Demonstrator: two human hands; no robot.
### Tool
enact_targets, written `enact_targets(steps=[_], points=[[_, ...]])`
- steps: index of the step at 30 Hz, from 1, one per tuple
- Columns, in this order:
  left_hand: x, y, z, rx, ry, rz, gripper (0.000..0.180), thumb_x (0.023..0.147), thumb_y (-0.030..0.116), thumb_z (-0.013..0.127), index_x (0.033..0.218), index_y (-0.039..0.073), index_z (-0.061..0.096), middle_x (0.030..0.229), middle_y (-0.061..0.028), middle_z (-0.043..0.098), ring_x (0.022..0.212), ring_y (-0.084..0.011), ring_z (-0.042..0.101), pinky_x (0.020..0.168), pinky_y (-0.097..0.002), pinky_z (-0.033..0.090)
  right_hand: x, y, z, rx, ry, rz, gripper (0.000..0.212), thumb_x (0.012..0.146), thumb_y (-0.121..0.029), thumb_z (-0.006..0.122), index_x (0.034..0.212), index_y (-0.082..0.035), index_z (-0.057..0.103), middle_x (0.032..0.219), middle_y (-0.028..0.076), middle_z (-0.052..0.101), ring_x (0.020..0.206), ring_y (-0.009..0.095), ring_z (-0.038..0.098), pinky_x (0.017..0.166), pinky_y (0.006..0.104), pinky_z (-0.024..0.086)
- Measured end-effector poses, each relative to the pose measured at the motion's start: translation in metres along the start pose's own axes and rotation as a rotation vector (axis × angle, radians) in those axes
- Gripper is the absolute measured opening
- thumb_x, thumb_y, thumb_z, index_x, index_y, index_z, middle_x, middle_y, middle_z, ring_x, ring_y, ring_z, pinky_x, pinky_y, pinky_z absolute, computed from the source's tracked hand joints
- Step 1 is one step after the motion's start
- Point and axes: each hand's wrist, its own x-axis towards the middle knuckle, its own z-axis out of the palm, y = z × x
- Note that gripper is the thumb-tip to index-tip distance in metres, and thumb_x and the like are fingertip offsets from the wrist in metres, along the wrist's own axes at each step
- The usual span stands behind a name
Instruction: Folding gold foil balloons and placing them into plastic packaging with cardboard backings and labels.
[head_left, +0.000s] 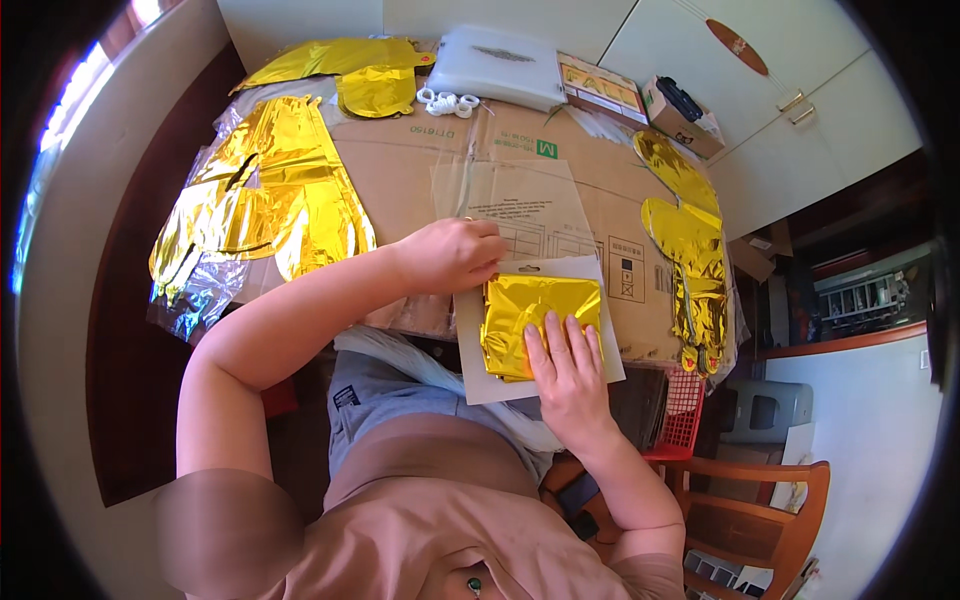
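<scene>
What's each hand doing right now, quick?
Left hand: closed, fingers curled by the folded gold foil; can't tell if it's pinching anything.
Right hand: open, fingers laid on the foil.

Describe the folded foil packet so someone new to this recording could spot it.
Start at the broad brown cardboard sheet, then find the flat white rectangular card at its near edge. The shiny folded gold foil packet lies on that card, under the right hand's fingers. Unlike the larger gold foil shapes to either side, it is compact and roughly square.
</scene>
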Motion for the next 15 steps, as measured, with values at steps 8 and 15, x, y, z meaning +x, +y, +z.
enact_targets(steps=[8,15], points=[[0.004,0.0,0.003,0.012,0.018,0.004,0.013,0.085,0.009,0.07,0.091,0.003,0.06,0.09,-0.0133,0.063,0.078,-0.0357,0.066,0.069,-0.0436,0.056,0.017,0.009,0.021,0.032,0.034,-0.062,0.051,0.094,-0.014,0.055,0.143,-0.002,0.051,0.143,0.028,0.051,0.128,0.049,0.051,0.111,0.0613,0.037],[0.012,0.007,0.014,0.188,0.068,-0.001,0.015,0.081,0.009,0.067,0.092,0.004,0.058,0.091,-0.0127,0.061,0.082,-0.0337,0.067,0.07,-0.0437,0.057,0.018,0.011,0.035,0.073,0.038,-0.048,0.053,0.091,-0.01,0.055,0.143,-0.002,0.051,0.143,0.028,0.05,0.128,0.05,0.051,0.109,0.0599,0.04]])
